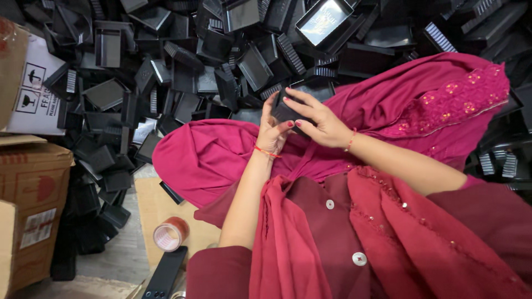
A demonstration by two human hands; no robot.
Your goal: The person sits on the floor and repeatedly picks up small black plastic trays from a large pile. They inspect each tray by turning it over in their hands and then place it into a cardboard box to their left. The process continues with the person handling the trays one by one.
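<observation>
At frame centre I see both hands gripping a small black plastic box [292, 108], left hand [271, 133] cupping its lower edge, right hand [321, 123] arched over it, hemmed by the black-box heap [183, 72] above and brown cardboard cartons [27, 182] at left.

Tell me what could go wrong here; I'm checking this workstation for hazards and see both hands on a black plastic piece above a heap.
1. The black piece is held only between the left hand and right hand over the lap; it could slip into the loose red fabric.
2. The heap of black trays looks unstable and might slide.
3. The tape roll could roll off the cardboard sheet.
</observation>
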